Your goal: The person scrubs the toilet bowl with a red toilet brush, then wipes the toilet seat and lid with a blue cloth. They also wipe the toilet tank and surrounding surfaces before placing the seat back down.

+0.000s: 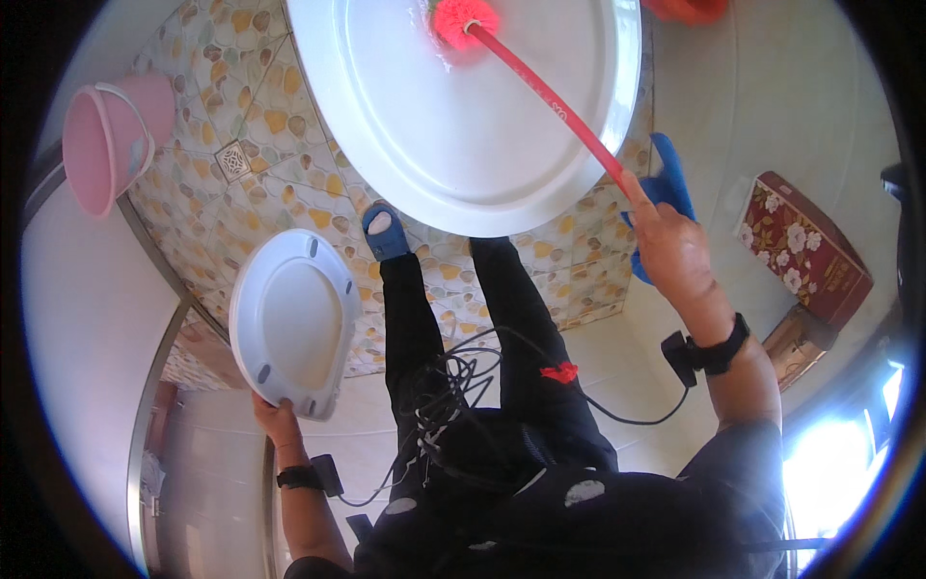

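My right hand (673, 250) grips the red handle (557, 107) of a scrubbing brush, index finger laid along it. The brush's round red bristle head (463, 23) rests inside a large white oval basin (499, 221), with white suds beside the bristles. My left hand (278, 420), low on the left, holds a white toilet seat with its lid (246, 318) by one edge. Grey bumper pads show on the seat's face, and the lid fills its opening. Most of my left fingers are hidden behind it.
A pink bucket (88, 155) lies tilted at the left, near a floor drain (233, 161) in the pebble-patterned tiles. Blue plastic objects (669, 177) sit behind my right hand. A flowered dark-red box (803, 246) stands right. Tangled black cable (463, 376) hangs before my legs.
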A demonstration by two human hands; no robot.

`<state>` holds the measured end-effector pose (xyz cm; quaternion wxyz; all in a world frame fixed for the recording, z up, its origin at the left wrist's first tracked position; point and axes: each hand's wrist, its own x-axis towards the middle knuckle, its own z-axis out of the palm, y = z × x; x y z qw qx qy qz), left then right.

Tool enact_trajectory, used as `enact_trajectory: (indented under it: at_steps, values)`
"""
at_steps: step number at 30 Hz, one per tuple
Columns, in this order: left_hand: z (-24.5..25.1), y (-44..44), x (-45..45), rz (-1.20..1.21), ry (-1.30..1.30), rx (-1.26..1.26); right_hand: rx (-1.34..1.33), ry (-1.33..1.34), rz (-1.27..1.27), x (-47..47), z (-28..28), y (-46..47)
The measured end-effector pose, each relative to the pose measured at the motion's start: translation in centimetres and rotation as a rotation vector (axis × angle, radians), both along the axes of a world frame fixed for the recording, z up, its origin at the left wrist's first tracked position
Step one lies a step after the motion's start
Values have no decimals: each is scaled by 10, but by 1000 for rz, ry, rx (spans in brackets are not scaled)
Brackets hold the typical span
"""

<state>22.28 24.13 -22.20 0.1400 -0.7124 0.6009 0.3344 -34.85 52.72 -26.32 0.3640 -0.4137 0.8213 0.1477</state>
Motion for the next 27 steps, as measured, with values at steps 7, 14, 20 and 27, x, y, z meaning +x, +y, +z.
enact_trajectory:
  at_steps: [7,14,20,27]
  values:
    - [7,6,6,-71,-68,-6,103,189,263,-43,60,2]
    - [-2,12,10,-87,-18,-56,229,-462,-167,12,128,38]
    - [-3,13,3,-59,3,-101,479,-100,292,-32,136,31]
    - [-3,16,1,-66,56,-100,512,-21,488,-11,100,27]
